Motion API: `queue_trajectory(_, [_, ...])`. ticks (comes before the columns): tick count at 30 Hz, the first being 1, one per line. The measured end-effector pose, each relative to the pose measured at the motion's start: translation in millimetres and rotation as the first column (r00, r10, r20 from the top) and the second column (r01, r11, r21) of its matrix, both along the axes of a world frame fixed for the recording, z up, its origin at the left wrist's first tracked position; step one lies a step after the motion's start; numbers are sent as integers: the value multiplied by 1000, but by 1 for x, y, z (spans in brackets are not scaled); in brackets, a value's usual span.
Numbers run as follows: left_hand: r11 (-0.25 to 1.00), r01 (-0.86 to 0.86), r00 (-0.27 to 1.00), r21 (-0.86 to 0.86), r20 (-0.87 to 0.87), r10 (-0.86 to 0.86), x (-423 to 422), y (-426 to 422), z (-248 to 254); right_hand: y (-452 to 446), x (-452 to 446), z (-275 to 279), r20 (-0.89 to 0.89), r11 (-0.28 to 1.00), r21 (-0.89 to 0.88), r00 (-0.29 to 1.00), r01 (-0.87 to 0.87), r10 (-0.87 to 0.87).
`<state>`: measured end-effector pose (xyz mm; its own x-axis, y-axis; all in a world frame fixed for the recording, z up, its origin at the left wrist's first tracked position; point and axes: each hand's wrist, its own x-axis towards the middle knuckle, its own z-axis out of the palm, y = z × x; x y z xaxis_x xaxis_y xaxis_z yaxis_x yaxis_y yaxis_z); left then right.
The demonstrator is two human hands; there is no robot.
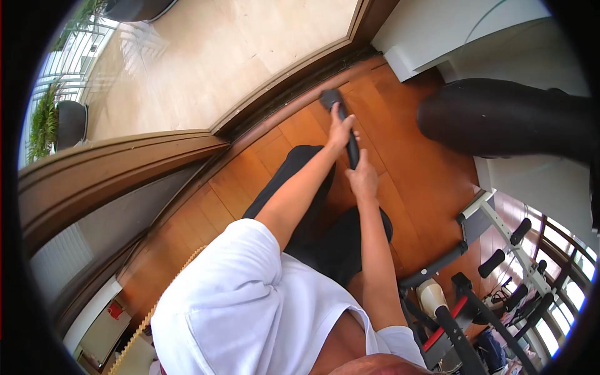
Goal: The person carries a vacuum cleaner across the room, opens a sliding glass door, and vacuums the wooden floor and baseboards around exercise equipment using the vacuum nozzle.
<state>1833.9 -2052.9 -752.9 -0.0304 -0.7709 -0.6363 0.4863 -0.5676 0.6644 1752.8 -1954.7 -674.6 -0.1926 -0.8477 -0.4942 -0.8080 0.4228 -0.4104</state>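
Evidently, control comes from both hands sharing one tool, a black, slim-handled implement with a broader dark head. It slants over the glossy orange-brown wooden plank floor, its head beside the reddish-brown raised ledge along the doorway; blur hides whether the head touches either surface. The left hand wraps the shaft just behind the head, one finger stretched toward it. The right hand grips the near end, thumb along the handle.

That split looks sound: the forward hand can best steer and press, the rear one set the angle. Short, even strokes in line with the ledge should suit better than wide swings, with pressure light enough to spare the wood. The dark-trousered knees flank the handle's near end, so the elbows need clear room above them.
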Motion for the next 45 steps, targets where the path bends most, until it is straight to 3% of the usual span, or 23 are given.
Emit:
queue_trajectory(3, [997, -45, 996, 59, -75, 49, 49, 25, 4, 21, 37, 22, 2, 986, -100, 991, -133, 134])
queue_trajectory(5, [996, -44, 994, 76, -97, 51, 68, 33, 11, 23, 57, 23, -139, 968, -137, 972, -209, 190])
queue_trajectory(8, [988, 146, 980, -53, 142, -137, 78, 32, 5, 4, 61, 27, -143, 984, -129, 984, -122, 103])
queue_trajectory(10, [947, 312, 930, -81, 231, -287, 86, 34, 56, -5, 69, 38, -134, 993, -81, 988, -88, 77])
queue_trajectory(13, [849, 523, 680, -72, 636, -364, 83, 37, 46, -5, 96, 59, -26, 999, -7, 999, -43, 42])
queue_trajectory(16, [863, 492, 809, -117, 428, -403, 111, 46, 72, 7, 117, 40, -53, 995, -98, 998, -19, 14])
queue_trajectory(19, [873, 468, 788, -139, 512, -341, 124, 39, 58, 5, 127, 44, -16, 991, -135, 1000, -6, 3])
queue_trajectory(21, [907, 420, 767, -45, 552, -328, 120, 33, 52, -1, 121, 20, 58, 995, -96, 998, -5, 11])
queue_trajectory(23, [859, 511, 642, 7, 661, -387, 118, 28, 61, -4, 104, 9, 151, 986, -71, 976, -148, 157])
queue_trajectory(25, [926, 370, 800, -74, 532, -277, 107, -12, -14, 15, 70, 40, 564, 994, -60, 818, -91, 108])
queue_trajectory(27, [949, 308, 949, -72, 102, -300, 106, 5, 57, 56, 43, 52, 249, 912, -386, 937, -138, 247])
queue_trajectory(29, [954, 277, 961, -112, 18, -276, 100, -10, 55, 85, 24, 66, 490, 963, -264, 853, -50, 179])
queue_trajectory(30, [935, 325, 943, -141, 124, -309, 93, -9, 71, 92, 27, 70, 502, 980, -201, 859, 5, 98])
queue_trajectory(32, [891, 402, 893, -213, 308, -329, 77, -9, 87, 103, 37, 71, 517, 991, -61, 853, 121, -72])
queue_trajectory(33, [847, 428, 866, -316, 410, -285, 69, -6, 88, 104, 43, 63, 474, 985, -107, 878, 139, -72])
queue_trajectory(35, [752, 657, 629, 47, 515, -582, 68, -27, 70, 106, 61, 39, 382, 965, -207, 921, 164, -75])
queue_trajectory(36, [736, 666, 407, 124, 766, -498, 64, -13, 77, 108, 71, 21, 411, 970, -196, 910, 142, -50])
queue_trajectory(37, [724, 689, 476, 20, 741, -474, 68, 8, 92, 111, 83, -1, 437, 975, -189, 899, 118, -24])
queue_trajectory(38, [613, 789, 250, 22, 901, -354, 73, 18, 70, 113, 91, -10, 463, 979, -181, 886, 94, 0])
queue_trajectory(39, [491, 869, 25, 63, 985, -172, 82, 29, 40, 120, 99, -1, 656, 994, 77, 747, 76, -108])
queue_trajectory(42, [472, 847, -116, 242, 953, -280, 95, 64, 52, 145, 139, -28, 658, 996, 82, 748, 44, -87])
queue_trajectory(44, [463, 850, -98, 250, 940, -328, 112, 69, 59, 152, 152, -36, 650, 999, 51, 760, -18, -20])
queue_trajectory(45, [460, 851, -88, 254, 932, -352, 123, 73, 62, 152, 157, -23, 654, 989, 133, 756, -65, -38])
